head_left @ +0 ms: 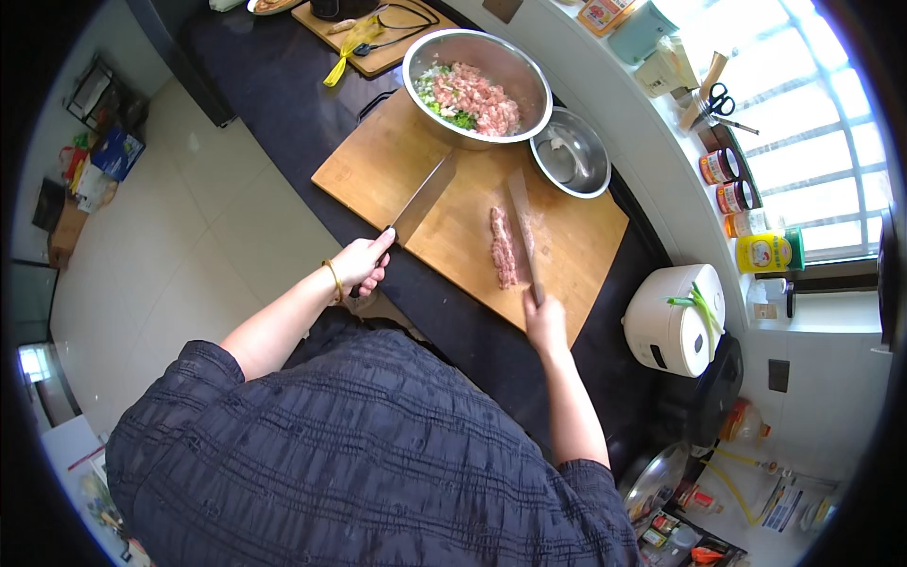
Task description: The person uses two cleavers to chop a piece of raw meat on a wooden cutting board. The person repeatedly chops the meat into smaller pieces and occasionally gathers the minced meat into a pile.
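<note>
My left hand [364, 266] is closed round the dark handle of a cleaver [424, 199], whose broad blade points away over the left part of a wooden cutting board [368, 170]. In my right hand [545, 323] is a second knife [522, 222], seen nearly edge-on and slightly blurred. It is beside a narrow strip of chopped raw meat [503, 248] on the board; whether the blade touches the meat I cannot tell. Behind the board's middle, a large steel bowl [534, 80] holds minced meat [480, 99] and chopped green and white vegetables [439, 99].
A smaller steel bowl [590, 170] stands right of the large one. A white rice cooker [661, 317] with green onion pieces [701, 317] on its lid is at the right. Several jars [732, 197] line the windowsill. Another board [378, 59] with a black cord lies at the far left.
</note>
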{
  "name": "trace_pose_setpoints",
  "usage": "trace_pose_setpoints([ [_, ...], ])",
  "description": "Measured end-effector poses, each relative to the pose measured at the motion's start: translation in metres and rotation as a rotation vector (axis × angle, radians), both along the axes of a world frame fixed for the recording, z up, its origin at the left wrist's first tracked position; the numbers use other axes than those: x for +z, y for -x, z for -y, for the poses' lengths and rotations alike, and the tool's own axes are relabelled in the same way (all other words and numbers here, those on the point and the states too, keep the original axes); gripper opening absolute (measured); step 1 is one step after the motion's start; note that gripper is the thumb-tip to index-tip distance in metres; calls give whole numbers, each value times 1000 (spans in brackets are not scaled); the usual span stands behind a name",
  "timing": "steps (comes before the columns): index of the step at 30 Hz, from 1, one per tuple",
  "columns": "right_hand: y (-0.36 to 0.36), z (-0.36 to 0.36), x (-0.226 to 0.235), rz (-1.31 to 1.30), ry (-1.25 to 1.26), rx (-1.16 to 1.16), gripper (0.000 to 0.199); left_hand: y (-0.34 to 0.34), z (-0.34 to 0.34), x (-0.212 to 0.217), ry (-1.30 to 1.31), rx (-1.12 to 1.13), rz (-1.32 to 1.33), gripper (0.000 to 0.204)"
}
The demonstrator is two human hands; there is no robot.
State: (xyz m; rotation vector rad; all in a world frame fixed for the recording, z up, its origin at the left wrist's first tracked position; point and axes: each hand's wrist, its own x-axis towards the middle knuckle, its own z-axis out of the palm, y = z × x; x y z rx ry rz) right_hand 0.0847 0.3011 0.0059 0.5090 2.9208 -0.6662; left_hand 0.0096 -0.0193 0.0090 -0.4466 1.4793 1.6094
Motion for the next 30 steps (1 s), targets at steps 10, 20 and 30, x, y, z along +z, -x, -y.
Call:
trace_pose_setpoints([
  [10, -2, -4, 16, -62, 141, 63, 31, -3, -5, -2, 7, 34, 1, 50],
  [20, -4, -4, 11, -107, 91, 80, 34, -4, -6, -6, -13, 37, -1, 51],
  [30, -12, -11, -11, -94, 2, 5, 44, 3, -3, -1, -6, 7, 13, 50],
])
